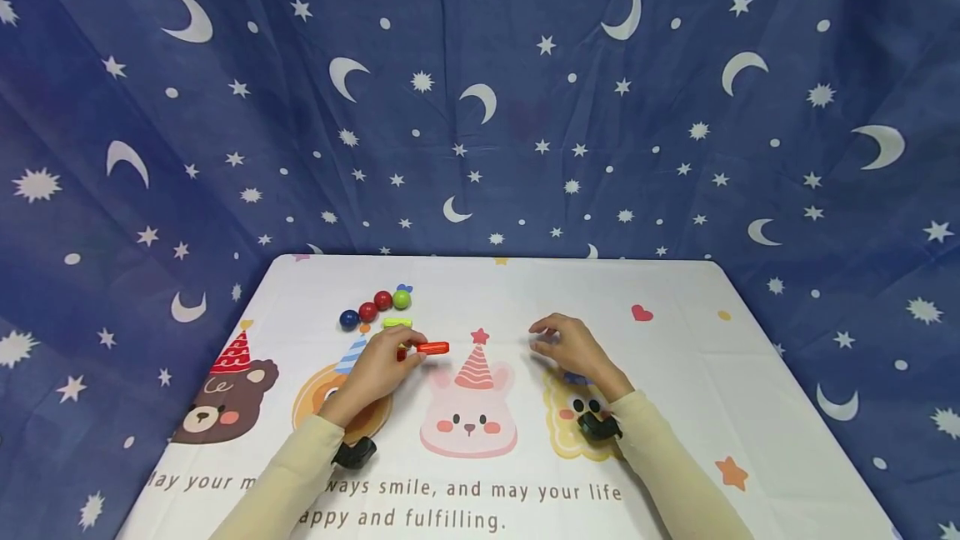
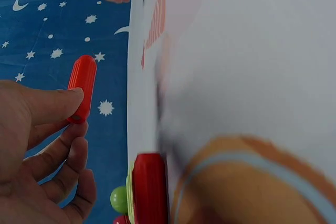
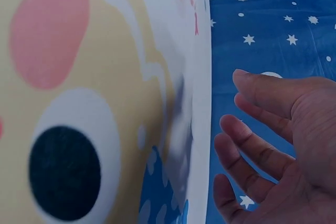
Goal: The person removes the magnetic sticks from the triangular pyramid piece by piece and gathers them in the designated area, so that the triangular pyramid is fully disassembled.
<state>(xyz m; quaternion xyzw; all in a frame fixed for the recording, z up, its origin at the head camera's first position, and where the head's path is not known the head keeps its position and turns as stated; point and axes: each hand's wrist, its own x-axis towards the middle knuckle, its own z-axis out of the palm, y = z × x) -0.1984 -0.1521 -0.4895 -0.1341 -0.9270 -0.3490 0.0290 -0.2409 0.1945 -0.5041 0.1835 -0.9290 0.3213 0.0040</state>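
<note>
My left hand (image 1: 384,367) pinches a short red ribbed plastic stick (image 2: 83,85) between thumb and fingers, held above the tabletop. Below that hand a second red stick (image 2: 150,187) lies on the table beside a yellow-green stick (image 1: 397,322). Just behind them sit a dark blue ball (image 1: 349,320), two red balls (image 1: 367,312) and a green ball (image 1: 401,299), in a slanting row. My right hand (image 1: 573,348) hovers over the table to the right, its fingers loosely bent and holding nothing.
A white tablecloth (image 1: 480,298) printed with cartoon animals and lettering covers the table. Behind and at both sides hangs a blue curtain (image 1: 525,107) with moons and stars. Each wrist carries a black camera (image 1: 355,452).
</note>
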